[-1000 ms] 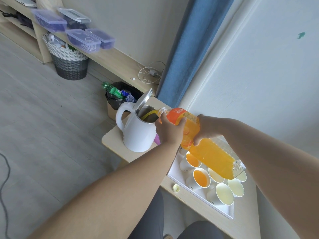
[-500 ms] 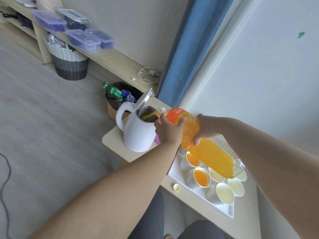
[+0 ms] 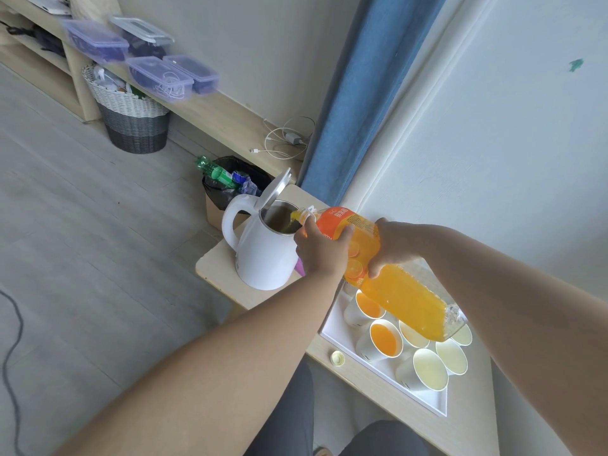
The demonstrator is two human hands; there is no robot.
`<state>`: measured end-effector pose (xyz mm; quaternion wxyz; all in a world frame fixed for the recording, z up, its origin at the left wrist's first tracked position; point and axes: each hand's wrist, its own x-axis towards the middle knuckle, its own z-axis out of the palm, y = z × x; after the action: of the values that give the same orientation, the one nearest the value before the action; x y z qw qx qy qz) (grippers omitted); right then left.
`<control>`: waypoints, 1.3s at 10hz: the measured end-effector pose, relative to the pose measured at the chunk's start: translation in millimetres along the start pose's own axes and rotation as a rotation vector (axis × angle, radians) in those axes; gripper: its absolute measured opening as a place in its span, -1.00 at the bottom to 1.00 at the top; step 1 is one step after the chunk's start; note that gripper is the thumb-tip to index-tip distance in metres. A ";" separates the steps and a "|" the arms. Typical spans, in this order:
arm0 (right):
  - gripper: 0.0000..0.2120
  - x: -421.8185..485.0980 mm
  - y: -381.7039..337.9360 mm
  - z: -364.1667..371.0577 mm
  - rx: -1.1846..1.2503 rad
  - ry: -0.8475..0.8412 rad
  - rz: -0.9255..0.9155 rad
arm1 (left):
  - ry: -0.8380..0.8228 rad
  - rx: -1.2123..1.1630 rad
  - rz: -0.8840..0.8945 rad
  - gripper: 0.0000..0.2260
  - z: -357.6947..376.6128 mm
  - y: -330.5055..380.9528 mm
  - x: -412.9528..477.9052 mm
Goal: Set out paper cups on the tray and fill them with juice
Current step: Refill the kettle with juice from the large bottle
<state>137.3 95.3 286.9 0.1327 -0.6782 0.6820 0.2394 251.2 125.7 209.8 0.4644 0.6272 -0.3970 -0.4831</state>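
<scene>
A large juice bottle (image 3: 401,297) of orange juice is tipped on its side, its mouth over the open white kettle (image 3: 263,255), and a thin orange stream runs into the kettle. My left hand (image 3: 320,253) grips the bottle near its neck. My right hand (image 3: 394,246) grips its middle from the far side. Under the bottle a white tray (image 3: 335,327) holds several paper cups; two of them (image 3: 385,339) contain juice, and the others, such as one paper cup (image 3: 427,368), look empty.
The kettle's lid stands flipped up. A yellow bottle cap (image 3: 337,357) lies on the wooden table (image 3: 223,268) beside the tray. A bin (image 3: 230,185) with bottles stands on the floor behind the table. A blue curtain (image 3: 355,103) hangs at the wall.
Almost nothing differs: both hands keep the bottle tilted over the kettle and the juice keeps pouring.
</scene>
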 end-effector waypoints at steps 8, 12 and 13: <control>-0.09 2.2 -2.5 1.4 0.010 -0.008 0.006 | -0.001 -0.016 -0.010 -0.29 -1.1 -3.6 1.0; -0.07 3.7 -2.3 2.7 0.007 -0.006 -0.003 | 0.002 -0.012 -0.011 -0.29 -2.1 -3.6 0.9; -0.07 3.7 -1.9 2.5 0.002 -0.001 -0.006 | 0.001 -0.009 -0.010 -0.29 -2.1 -2.7 0.6</control>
<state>138.7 93.4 282.6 0.1343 -0.6801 0.6801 0.2387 253.6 126.2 207.2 0.4648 0.6272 -0.3918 -0.4868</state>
